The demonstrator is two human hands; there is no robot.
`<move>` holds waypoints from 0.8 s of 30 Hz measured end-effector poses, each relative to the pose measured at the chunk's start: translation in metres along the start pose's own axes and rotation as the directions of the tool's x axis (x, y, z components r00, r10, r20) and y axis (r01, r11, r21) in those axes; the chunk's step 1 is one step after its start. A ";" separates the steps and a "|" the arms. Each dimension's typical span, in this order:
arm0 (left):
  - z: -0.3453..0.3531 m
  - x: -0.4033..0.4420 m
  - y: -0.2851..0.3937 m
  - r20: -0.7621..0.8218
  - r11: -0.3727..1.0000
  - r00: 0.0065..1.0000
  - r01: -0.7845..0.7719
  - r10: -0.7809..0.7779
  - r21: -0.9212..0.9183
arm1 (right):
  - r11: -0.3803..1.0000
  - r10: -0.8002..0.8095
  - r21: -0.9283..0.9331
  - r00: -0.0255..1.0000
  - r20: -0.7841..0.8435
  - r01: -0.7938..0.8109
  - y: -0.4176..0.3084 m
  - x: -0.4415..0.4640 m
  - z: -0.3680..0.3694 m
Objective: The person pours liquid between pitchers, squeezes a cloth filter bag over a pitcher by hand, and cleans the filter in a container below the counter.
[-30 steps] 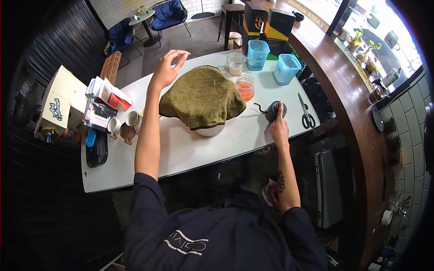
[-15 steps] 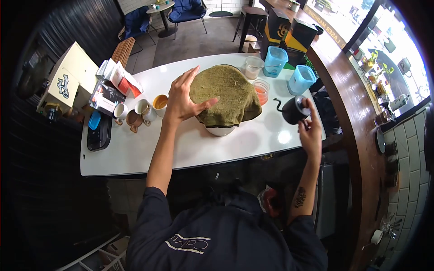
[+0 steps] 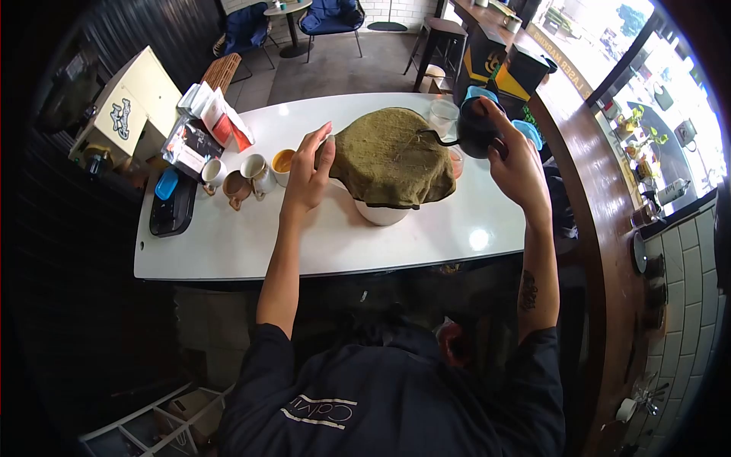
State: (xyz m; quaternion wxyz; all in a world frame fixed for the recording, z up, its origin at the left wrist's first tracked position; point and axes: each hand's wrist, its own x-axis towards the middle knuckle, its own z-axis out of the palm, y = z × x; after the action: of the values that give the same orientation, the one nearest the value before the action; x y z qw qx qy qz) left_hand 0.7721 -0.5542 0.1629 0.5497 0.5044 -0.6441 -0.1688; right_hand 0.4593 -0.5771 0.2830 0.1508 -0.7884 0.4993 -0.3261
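My right hand (image 3: 522,174) grips a black gooseneck kettle (image 3: 475,131), raised above the table's right side. The kettle's thin curved spout reaches over the right part of an olive-green cloth (image 3: 392,156). That cloth is draped over a white rounded container (image 3: 383,215), hiding its top; only the lower part shows. At the cloth's left edge is my left hand (image 3: 308,177), fingers stretched upward and thumb apart from them. Whether it touches the cloth is hard to make out. No water stream is visible at the spout.
Several cups, including a white mug (image 3: 257,174) and a yellow-lined cup (image 3: 282,163), stand left of the cloth. A black tray (image 3: 172,213) lies farther left. Behind the kettle are a clear cup (image 3: 443,116) and a blue pitcher (image 3: 527,132). A wooden counter (image 3: 586,152) runs along the right.
My right hand has lifted the kettle and brought it left, so its spout is over the cloth. My left hand has come off the cloth's top to its left edge.
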 end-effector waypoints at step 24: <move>-0.011 -0.012 -0.006 -0.034 0.989 0.999 -0.037 0.042 0.140 | 0.989 -0.073 -0.142 0.986 -0.151 0.052 0.003 0.047 0.038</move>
State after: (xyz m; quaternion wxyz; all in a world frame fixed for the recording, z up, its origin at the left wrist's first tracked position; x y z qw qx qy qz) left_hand 0.7830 -0.5436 0.1553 0.5282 0.5317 -0.6540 -0.1030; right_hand 0.4959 -0.6241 0.2701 0.0462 -0.7843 0.5057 -0.3563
